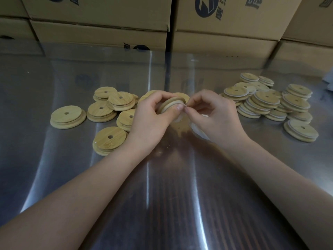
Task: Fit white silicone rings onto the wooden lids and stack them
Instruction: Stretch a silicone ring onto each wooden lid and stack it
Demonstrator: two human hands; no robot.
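My left hand [153, 118] grips a round wooden lid [171, 103] on edge above the middle of the metal table [171, 186]. A white silicone ring [169, 108] sits partly round the lid's narrower step. My right hand [212, 116] pinches the ring at the lid's right edge, thumb and forefinger touching my left thumb. More white rings [199, 129] lie on the table under my right hand, mostly hidden. Bare wooden lids [108, 109] with a small hole lie loosely to the left. Lids fitted with white rings [270, 103] are piled at the right.
Stacked cardboard boxes [100, 31] form a wall along the table's far edge. A pale object [328, 82] shows at the far right edge. One bare lid [67, 116] lies apart at the left; another [109, 139] lies close to my left wrist.
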